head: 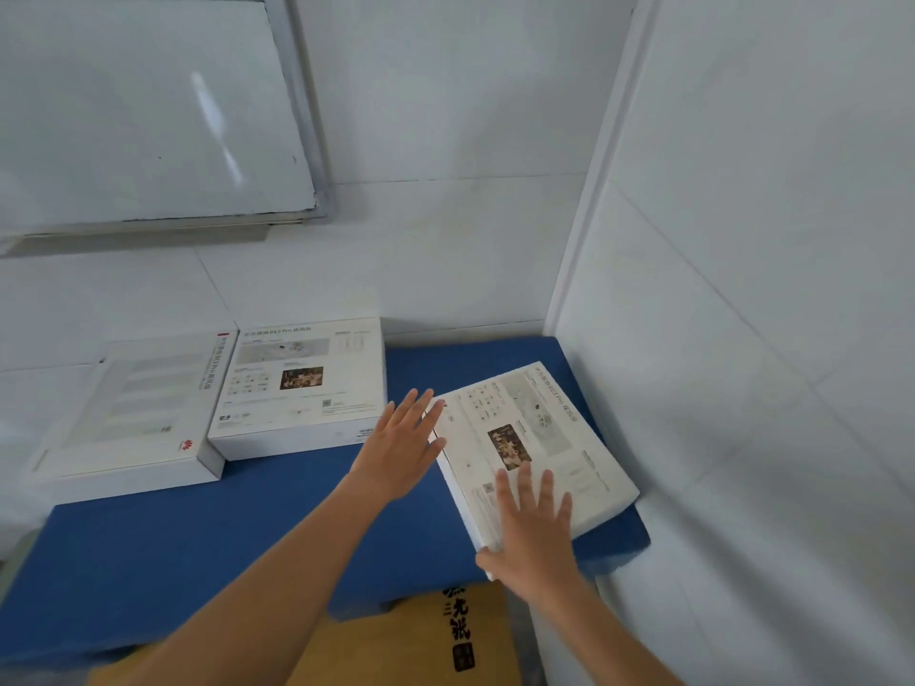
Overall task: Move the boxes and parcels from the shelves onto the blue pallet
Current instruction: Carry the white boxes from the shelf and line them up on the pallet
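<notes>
The white box (534,453) lies flat and skewed on the right end of the blue pallet (237,537), close to the corner wall (767,289). Right hand (537,532) sits at its near corner, fingers straight and spread over the printed top, thumb along the near edge. Left hand (403,445) is flat too, fingers straight, tips touching the box's left edge. Both hands are spread, neither curled round it. Further left, two more white boxes rest on the pallet: the middle box (302,388) and, just beside it, the left box (133,413). A brown carton (421,636) pokes out below the pallet. A whiteboard (143,106) hangs above.
</notes>
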